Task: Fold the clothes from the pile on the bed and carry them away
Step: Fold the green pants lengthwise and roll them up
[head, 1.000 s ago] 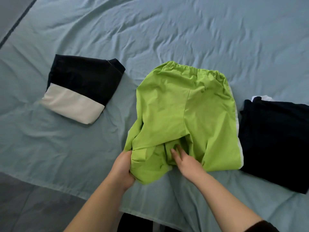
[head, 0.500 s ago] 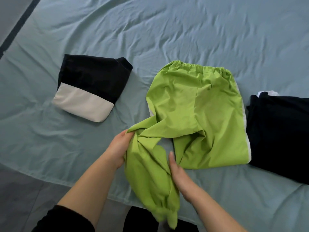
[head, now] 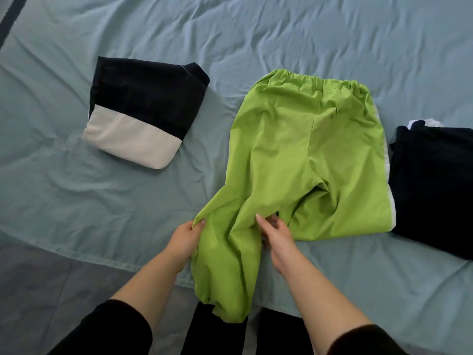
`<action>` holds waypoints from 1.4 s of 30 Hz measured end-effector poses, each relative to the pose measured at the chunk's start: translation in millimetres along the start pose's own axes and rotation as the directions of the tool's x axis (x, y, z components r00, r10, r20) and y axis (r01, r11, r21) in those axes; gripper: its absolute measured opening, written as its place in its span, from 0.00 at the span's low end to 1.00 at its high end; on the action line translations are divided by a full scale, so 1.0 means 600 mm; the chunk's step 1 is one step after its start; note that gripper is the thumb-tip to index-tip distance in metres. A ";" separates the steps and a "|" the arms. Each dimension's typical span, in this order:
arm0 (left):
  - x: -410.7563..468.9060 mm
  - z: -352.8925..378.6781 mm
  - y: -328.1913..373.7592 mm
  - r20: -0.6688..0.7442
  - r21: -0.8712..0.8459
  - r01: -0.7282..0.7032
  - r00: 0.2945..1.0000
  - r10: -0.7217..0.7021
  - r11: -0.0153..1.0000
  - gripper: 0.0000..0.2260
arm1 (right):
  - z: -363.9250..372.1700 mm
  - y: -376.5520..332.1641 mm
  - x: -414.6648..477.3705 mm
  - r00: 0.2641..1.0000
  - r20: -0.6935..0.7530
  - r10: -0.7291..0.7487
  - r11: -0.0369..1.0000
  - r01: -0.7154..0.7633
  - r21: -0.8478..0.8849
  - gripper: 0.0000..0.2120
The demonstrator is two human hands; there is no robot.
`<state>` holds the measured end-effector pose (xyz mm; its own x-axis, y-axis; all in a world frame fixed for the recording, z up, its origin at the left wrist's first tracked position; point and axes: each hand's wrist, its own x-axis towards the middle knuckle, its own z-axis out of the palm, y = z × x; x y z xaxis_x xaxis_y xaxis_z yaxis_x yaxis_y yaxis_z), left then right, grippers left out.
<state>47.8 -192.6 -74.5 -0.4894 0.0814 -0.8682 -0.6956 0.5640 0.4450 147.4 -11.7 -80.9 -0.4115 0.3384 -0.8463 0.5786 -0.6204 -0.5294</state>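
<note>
One pair of lime-green cotton trousers [head: 307, 155], waistband far, one leg draped over the near edge of the wrinkled pale-blue bed sheet [head: 281, 34]. Left hand [head: 183, 238] pinching that leg's left edge; right hand [head: 277, 233] pinching its right edge. Folded black-and-cream garment [head: 143, 116] left, dark folded garment [head: 435, 185] touching right. Wide bare sheet beyond.

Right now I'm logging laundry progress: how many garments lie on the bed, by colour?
Green: 1, the green trousers
Black and cream: 1, the folded black-and-cream garment
Dark, white edge showing: 1, the dark garment
Total: 3
</note>
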 end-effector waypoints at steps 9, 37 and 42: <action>-0.008 -0.034 -0.053 0.012 -0.025 0.094 0.996 -0.094 0.995 0.10 | -0.064 0.060 0.001 0.976 -0.086 0.201 0.970 -0.210 -0.118 0.19; -0.049 0.447 0.029 0.068 0.803 -0.273 0.925 0.373 0.530 0.44 | -0.441 -0.094 0.040 0.888 -0.340 -0.311 0.897 0.156 -0.413 0.03; -0.043 0.455 0.057 -0.137 0.563 -0.098 0.968 0.209 0.821 0.48 | -0.460 -0.123 0.011 0.669 0.038 -0.742 0.336 0.421 -0.843 0.11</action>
<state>180.5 49.0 -97.1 -0.6910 0.0845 -0.7179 -0.2268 0.9176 0.3264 296.4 231.8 -63.9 -0.7316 0.6600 -0.1708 0.6146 0.5302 -0.5841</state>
